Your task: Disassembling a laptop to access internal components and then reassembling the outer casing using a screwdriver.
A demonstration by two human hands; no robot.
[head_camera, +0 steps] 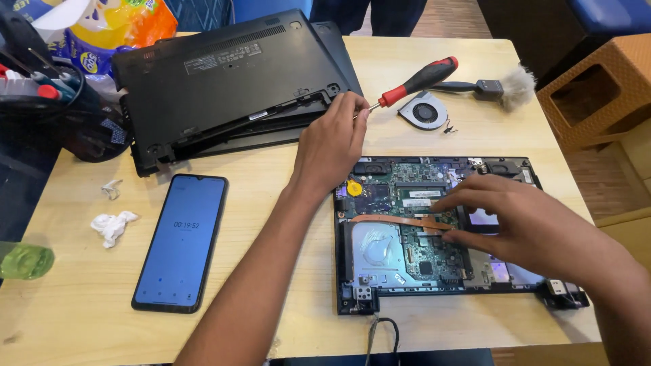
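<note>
Screwdriver (415, 83) tip is pinched in the left hand (332, 146), while right hand (519, 220) fingers press the motherboard (407, 203), gripping nothing.

Blue-screened phone (180, 242), crumpled tissue (112, 226), loose fan (424, 110), dusting brush (498, 87), green bottle (24, 260)

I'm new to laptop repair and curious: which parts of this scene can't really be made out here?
All in the head view:
- The copper heat pipe on the green circuit board: its right end lies under the right hand.
- The red-and-black screwdriver's tip: hidden behind the left hand's fingertips.
- The green translucent bottle: cut by the left edge.
- The small black fan's wire ends: too small.
</note>
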